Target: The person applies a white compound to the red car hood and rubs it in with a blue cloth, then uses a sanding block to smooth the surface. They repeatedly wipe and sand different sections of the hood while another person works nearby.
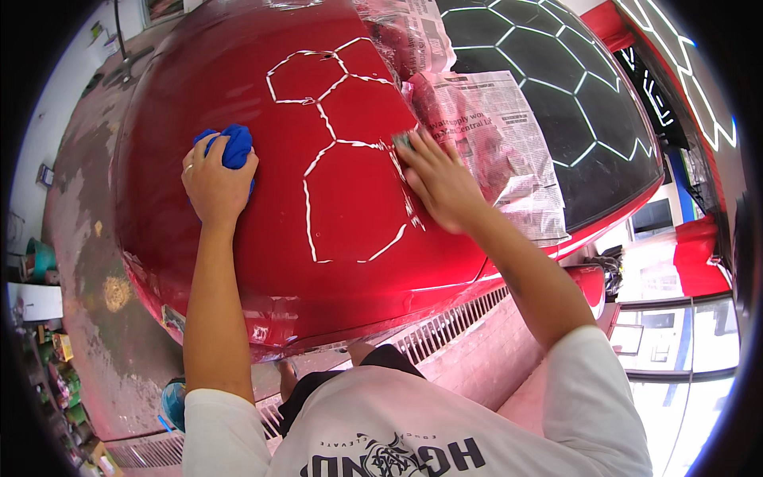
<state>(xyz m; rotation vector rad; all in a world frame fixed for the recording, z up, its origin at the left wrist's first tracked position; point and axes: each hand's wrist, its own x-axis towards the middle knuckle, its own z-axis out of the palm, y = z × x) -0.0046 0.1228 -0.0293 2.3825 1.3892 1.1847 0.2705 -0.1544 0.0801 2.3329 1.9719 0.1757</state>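
A glossy red car panel (270, 199) spreads out in front of me, with hexagonal light lines mirrored in it. On its left part, my left hand (218, 187) is closed around a bunched blue cloth (236, 149), which rests on the paint. My right hand (441, 179) lies flat on the panel near the edge of the newspaper masking (509, 151). Under its fingertips sits a small dark grey-green pad (403, 141), mostly hidden by the fingers; its exact kind is unclear. Around that hand the mirrored lines look broken and ragged.
Newspaper and clear film cover the border of the car's dark glass (572, 103). A slotted floor drain (453, 326) runs below the car near my feet. Assorted items (63, 374) stand along the left wall. Bright glass panes (675, 342) are at the right.
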